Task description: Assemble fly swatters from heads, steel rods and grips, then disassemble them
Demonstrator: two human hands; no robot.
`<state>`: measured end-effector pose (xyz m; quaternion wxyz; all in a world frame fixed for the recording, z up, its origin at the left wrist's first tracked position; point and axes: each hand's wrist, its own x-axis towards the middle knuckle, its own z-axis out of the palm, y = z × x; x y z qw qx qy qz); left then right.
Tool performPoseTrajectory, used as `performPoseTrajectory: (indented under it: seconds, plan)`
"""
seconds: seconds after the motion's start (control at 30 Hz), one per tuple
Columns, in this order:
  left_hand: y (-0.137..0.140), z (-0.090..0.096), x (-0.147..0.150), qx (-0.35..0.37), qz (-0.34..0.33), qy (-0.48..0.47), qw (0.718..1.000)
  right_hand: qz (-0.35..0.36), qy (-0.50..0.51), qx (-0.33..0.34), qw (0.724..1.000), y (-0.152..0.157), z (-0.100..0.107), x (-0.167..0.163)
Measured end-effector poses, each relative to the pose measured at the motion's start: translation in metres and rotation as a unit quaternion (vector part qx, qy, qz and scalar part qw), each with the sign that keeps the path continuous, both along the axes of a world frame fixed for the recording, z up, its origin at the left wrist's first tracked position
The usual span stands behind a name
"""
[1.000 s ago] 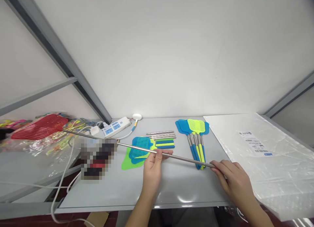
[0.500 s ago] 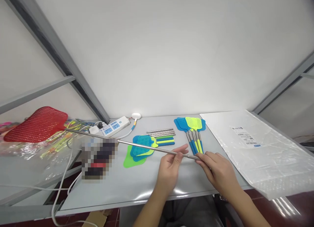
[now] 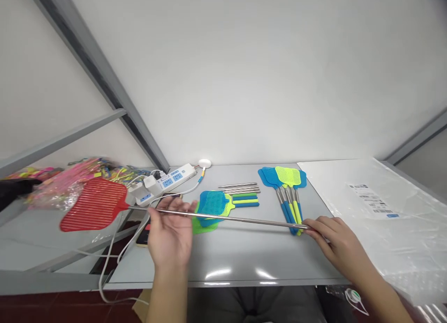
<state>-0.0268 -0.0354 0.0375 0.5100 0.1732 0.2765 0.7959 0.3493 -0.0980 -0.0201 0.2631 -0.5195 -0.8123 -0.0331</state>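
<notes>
A red fly swatter (image 3: 94, 204) with a long metal rod (image 3: 244, 220) stretches sideways above the table, its mesh head at the left. My right hand (image 3: 335, 241) pinches the rod's right end. Palm up, my left hand (image 3: 171, 239) supports the rod near the head, fingers loosely curled behind it and thumb against it. Beyond the rod lie blue and yellow-green swatter heads (image 3: 213, 202), short coloured handles (image 3: 245, 201) and several loose metal rods (image 3: 239, 188). Several assembled blue and yellow swatters (image 3: 288, 176) lie fanned out near my right hand.
A white power strip (image 3: 171, 180) with plugs and trailing cables sits at the table's left. Bagged colourful items (image 3: 77, 174) lie beyond the metal frame (image 3: 125, 132). A white plastic package (image 3: 349, 197) covers the right side. A dark phone-like object (image 3: 142, 239) is partly hidden behind my left hand.
My left hand has slid left along the rod toward the red head and turned palm up. The right hand stays on the rod's end. The view has shifted slightly left.
</notes>
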Motion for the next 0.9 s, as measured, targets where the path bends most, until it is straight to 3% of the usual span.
performPoseTrajectory:
  seconds: [0.1, 0.2, 0.33, 0.43, 0.53, 0.63, 0.73, 0.8, 0.9]
  plan:
    - [0.009, 0.008, -0.025, 0.025, 0.035, -0.102, 0.994, -0.014, 0.000, -0.001, 1.000, 0.001, -0.003, 0.012]
    - [0.016, 0.009, -0.041, 0.037, 0.028, -0.133, 0.990, -0.025, 0.002, -0.007, 1.000, 0.003, -0.005, 0.021]
    - [0.024, 0.002, -0.043, -0.030, 0.015, -0.117, 0.993, -0.025, -0.007, -0.022, 0.999, 0.006, -0.009, 0.022]
    - [0.030, -0.006, -0.041, -0.076, 0.053, -0.096, 0.991, -0.025, -0.014, -0.028, 0.999, 0.006, -0.011, 0.026]
    - [0.033, -0.013, -0.031, -0.074, 0.099, -0.053, 0.991, -0.034, -0.023, -0.017, 0.999, 0.004, -0.012, 0.034]
    - [0.027, -0.019, 0.002, -0.051, 0.112, 0.020, 0.992, -0.035, -0.036, 0.005, 0.999, 0.003, -0.009, 0.026]
    - [0.008, -0.027, 0.062, -0.047, 0.015, 0.047, 0.998, -0.002, -0.043, -0.017, 0.999, 0.005, -0.003, -0.013]
    - [-0.008, -0.032, 0.104, -0.059, -0.014, 0.054, 0.997, 0.011, -0.025, -0.016, 0.999, 0.008, 0.002, -0.048]
    - [-0.029, -0.035, 0.145, -0.054, -0.115, 0.085, 0.988, 0.023, 0.029, -0.033, 0.999, 0.011, 0.012, -0.096]
